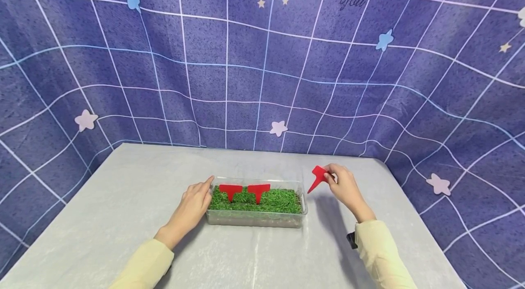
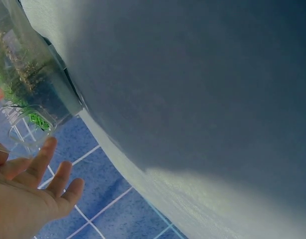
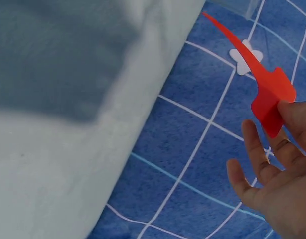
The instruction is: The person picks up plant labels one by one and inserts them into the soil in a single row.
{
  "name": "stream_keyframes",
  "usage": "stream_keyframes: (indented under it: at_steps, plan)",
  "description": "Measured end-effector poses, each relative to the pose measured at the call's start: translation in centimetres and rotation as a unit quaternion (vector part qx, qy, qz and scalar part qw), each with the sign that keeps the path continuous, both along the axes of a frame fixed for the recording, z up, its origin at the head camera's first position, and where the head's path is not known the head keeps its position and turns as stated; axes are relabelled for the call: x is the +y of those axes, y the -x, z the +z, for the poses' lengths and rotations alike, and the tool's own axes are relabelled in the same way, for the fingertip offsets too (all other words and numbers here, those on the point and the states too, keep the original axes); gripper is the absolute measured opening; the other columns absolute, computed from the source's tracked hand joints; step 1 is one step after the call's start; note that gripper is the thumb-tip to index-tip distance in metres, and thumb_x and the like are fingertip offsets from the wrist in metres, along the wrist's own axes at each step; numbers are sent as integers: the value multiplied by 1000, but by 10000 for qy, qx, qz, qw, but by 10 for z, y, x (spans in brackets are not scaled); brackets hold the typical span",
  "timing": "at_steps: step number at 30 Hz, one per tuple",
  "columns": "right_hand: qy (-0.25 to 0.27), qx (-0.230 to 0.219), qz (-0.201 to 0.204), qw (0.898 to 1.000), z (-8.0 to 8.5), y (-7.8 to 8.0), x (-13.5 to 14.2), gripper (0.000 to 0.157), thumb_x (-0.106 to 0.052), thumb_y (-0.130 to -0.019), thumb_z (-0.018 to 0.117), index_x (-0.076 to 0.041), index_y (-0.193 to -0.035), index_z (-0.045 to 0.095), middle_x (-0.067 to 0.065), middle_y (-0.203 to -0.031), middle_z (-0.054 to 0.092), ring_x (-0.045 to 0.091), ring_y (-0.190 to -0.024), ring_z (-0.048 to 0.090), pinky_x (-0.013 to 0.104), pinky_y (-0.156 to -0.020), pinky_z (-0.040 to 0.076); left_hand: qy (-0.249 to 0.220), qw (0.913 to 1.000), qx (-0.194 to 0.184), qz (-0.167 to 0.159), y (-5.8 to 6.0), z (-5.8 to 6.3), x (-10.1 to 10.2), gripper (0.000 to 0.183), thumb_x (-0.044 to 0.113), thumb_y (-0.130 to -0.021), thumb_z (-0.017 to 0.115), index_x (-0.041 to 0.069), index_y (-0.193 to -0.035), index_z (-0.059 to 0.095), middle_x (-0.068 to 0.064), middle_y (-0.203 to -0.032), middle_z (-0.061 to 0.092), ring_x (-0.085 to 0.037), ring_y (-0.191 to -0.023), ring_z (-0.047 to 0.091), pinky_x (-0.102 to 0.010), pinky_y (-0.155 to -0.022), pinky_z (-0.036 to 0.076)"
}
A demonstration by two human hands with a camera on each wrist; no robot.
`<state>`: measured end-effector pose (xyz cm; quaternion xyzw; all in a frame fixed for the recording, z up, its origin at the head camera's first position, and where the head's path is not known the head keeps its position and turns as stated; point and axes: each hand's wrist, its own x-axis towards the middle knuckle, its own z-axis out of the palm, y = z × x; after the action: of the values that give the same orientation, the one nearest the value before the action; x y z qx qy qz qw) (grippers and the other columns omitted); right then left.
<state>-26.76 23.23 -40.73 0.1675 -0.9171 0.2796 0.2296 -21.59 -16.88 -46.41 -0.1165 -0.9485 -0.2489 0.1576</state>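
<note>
My right hand (image 1: 343, 185) pinches a red T-shaped plant label (image 1: 318, 177) by its broad head, thumb on one face. The label is held in the air, just beyond the right end of a clear plastic box (image 1: 254, 220), its pointed stem slanting down toward the box. Inside the box lies a mat of green grass (image 1: 279, 201). Two more red plant labels, a left one (image 1: 230, 189) and a middle one (image 1: 259, 192), stand upright in the grass. At the box's left end, my left hand (image 1: 193, 202) rests against the rim with fairly straight fingers (image 2: 43, 159).
The box stands on a pale grey table (image 1: 164, 175). Behind and around the table hangs a blue curtain (image 1: 205, 79) with a white grid, stars and clouds. A dark strap (image 1: 352, 239) shows at my right sleeve.
</note>
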Motion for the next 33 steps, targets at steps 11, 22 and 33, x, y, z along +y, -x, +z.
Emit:
stream_keyframes:
  at_steps: [11, 22, 33]
  plan:
    - [-127, 534, 147, 9984, 15, -4, -12, 9, 0, -78, 62, -4, -85, 66, 8, -81, 67, 23, -76, 57, 36, -69, 42, -10, 10000, 7, -3, 0, 0, 0, 45, 18, -95, 39, 6, -138, 37, -16, -126, 54, -35, -116, 46, -55, -98, 34]
    - [-219, 1106, 310, 9931, 29, -9, -23, 12, 2, -75, 62, -4, -85, 66, 8, -78, 64, 23, -74, 55, 37, -67, 43, 10, 10000, 23, 3, 0, 0, 0, 45, 18, -95, 39, 6, -138, 37, -17, -126, 55, -36, -115, 47, -55, -97, 35]
    - [-359, 1315, 607, 9888, 30, -13, -37, 13, 2, -75, 63, -5, -84, 67, 7, -79, 67, 23, -74, 57, 36, -65, 42, -14, 10000, 28, 22, 0, 1, 0, 45, 18, -95, 40, 7, -138, 38, -17, -125, 55, -36, -115, 47, -55, -97, 36]
